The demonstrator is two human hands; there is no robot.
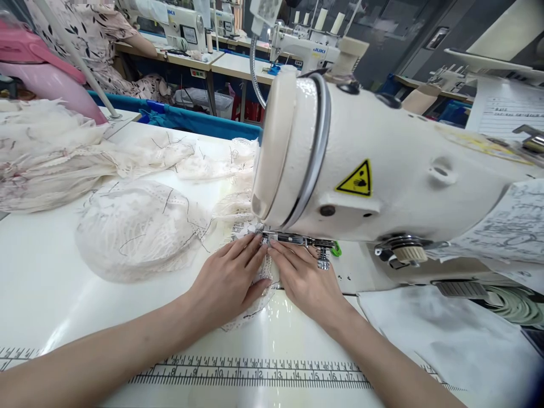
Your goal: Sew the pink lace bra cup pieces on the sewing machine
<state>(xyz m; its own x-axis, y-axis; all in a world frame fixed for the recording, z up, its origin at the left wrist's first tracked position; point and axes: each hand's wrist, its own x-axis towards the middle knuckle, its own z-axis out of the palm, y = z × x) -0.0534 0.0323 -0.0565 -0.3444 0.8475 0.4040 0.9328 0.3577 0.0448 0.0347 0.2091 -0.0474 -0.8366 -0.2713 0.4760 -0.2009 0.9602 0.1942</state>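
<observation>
My left hand lies flat on a strip of white lace, fingers stretched toward the needle area of the cream sewing machine. My right hand rests flat beside it, fingers out, pressing the same lace just under the presser foot. The fingertips of both hands nearly touch. The lace runs back under the machine head to a pile of lace pieces at the left.
A heap of pale fabric lies at the far left. A printed ruler runs along the table's front edge. White sheets lie at the right. Another person in a patterned garment sits at the back left, near more sewing machines.
</observation>
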